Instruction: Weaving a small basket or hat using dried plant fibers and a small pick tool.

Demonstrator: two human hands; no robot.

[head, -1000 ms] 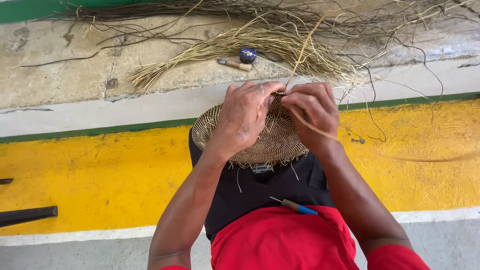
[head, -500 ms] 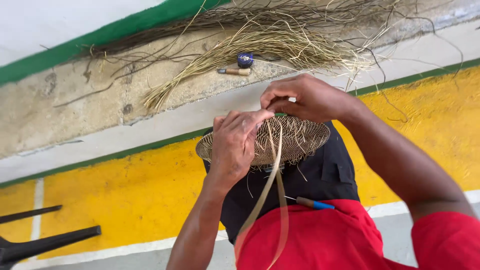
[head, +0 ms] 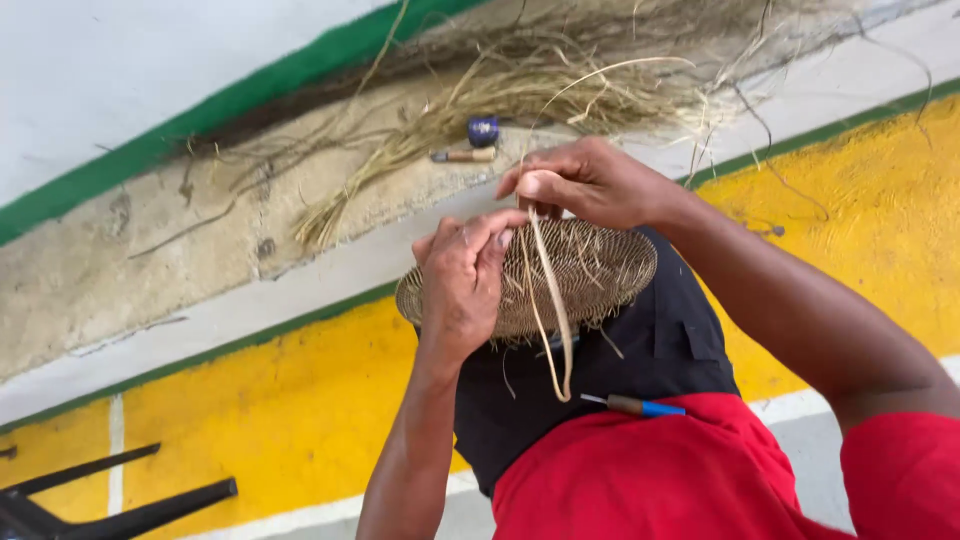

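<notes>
The long pale straw strand (head: 553, 310), drawn out sideways a second ago, has been pulled through into a loop hanging over the round woven straw disc (head: 590, 270). The right hand (head: 585, 183) has been raised above the disc's far edge, and the left hand (head: 465, 285) shifted onto its left rim.

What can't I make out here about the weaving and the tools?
Head view only:
- Woven disc: left part hidden under the left hand.
- Strand: top end hidden inside the right hand grip.
- Lap tool: tip too small.
- Dark floor object: cut off by the frame edge.
</notes>
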